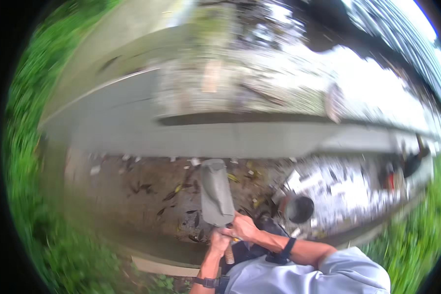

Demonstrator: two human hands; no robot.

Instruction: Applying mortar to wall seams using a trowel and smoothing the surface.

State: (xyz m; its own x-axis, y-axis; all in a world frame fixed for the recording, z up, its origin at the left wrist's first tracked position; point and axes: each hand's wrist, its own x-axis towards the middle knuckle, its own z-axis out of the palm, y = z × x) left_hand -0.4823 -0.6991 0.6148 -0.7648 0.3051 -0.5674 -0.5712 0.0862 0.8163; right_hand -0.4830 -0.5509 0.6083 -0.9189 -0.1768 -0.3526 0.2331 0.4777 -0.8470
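A flat grey rectangular trowel blade [215,188], smeared with what looks like wet mortar, is held out in front of me. My left hand [219,241] is closed just below it, around a tool with a wooden handle [229,254]. My right hand [242,227] grips at the blade's lower end, touching or very near my left. The fingers overlap and blur, so I cannot tell whether this is one tool or two.
A grey rendered wall [250,137] with a rough top ledge [279,98] runs across ahead. Below lies a littered floor [147,181] with leaves and scraps, and a bucket [299,209]. A blurred dark shape beside a red-and-white container [394,181] is at right. Grass borders both sides.
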